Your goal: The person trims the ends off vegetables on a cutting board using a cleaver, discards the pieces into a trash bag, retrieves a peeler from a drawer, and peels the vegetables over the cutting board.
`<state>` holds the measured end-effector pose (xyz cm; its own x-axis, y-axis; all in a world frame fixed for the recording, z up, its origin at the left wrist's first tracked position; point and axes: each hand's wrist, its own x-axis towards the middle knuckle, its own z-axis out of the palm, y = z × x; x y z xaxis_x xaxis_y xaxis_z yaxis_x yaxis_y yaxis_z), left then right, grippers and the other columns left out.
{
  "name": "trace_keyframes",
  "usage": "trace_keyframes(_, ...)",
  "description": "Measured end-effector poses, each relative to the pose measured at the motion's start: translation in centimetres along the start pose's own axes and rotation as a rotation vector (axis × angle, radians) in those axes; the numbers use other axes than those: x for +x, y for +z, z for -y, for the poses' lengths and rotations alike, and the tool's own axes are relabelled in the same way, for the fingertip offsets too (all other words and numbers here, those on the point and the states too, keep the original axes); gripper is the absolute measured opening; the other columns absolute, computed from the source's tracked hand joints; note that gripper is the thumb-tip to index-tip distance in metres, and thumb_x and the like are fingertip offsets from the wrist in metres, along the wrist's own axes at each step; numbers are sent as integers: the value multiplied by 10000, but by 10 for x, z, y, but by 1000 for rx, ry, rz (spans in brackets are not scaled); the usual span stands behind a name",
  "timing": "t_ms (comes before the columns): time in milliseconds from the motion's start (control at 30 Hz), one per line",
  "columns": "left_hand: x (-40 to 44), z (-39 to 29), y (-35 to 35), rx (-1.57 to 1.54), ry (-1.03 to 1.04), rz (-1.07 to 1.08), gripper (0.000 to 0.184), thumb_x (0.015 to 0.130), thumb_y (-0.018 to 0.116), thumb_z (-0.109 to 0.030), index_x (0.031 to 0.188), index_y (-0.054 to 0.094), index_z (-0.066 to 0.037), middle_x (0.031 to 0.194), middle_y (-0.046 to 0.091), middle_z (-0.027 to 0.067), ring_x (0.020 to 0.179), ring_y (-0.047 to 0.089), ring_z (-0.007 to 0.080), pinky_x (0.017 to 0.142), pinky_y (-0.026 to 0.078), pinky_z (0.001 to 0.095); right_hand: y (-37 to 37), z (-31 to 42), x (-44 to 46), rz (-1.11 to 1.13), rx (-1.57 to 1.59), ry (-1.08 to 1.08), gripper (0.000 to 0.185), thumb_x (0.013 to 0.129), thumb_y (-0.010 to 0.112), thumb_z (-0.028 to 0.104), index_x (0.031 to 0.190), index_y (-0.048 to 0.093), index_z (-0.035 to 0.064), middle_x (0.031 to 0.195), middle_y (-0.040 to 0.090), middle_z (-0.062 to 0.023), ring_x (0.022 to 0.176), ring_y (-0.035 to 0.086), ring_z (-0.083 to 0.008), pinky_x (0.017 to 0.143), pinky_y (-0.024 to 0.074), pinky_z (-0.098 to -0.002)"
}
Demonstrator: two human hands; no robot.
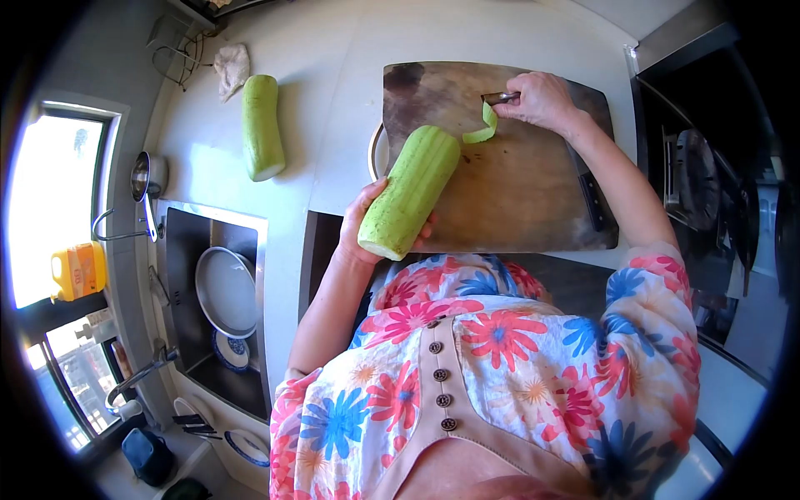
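A thick green gourd (410,192) lies in my left hand (364,218), whose fingers wrap round its lower part from beneath. Paler stripes run along its upper side. My right hand (533,102) is closed on a peeler (500,98) above the wooden cutting board (517,196). From the peeler hangs a curled strip of green peel (483,129), just beyond the gourd's far end. A second gourd (262,129) rests on the counter to the left.
A knife with a black handle (591,200) lies at the board's right side. The sink (187,250) on the left holds a round pan (227,292) and a small dish (231,350). A cloth (232,71) is at the back left, and an orange jug (79,271) stands by the window.
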<state>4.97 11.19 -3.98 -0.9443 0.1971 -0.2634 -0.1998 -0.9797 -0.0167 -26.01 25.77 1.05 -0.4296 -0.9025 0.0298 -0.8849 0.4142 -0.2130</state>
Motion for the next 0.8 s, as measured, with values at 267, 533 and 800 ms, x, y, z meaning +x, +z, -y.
trace_keyframes(267, 2, 2, 2, 21, -1, 16, 649, 869, 488, -463, 1314, 422, 3, 1074, 554, 328, 872, 615, 454, 669, 532, 530, -3, 3, -15, -186, -157, -11, 483, 706, 662, 598, 671, 586, 122, 700, 561, -17, 810, 541, -196, 696, 344, -350)
trace_keyframes(533, 8, 1, 2, 76, 2, -18, 659, 872, 479, -471, 1308, 418, 18, 1064, 562, 321, 869, 621, 441, 671, 539, 514, -10, 12, -20, -46, -227, 80, 493, 702, 644, 631, 726, 592, 142, 776, 557, 3, 851, 525, -199, 742, 336, -365)
trace_keyframes(800, 12, 2, 4, 16, 8, -57, 665, 873, 490, -470, 1321, 411, 15, 1066, 545, 351, 856, 612, 456, 680, 541, 521, 1, 8, -24, -207, -189, -26, 476, 723, 636, 615, 714, 579, 142, 794, 536, -1, 860, 514, -197, 759, 324, -365)
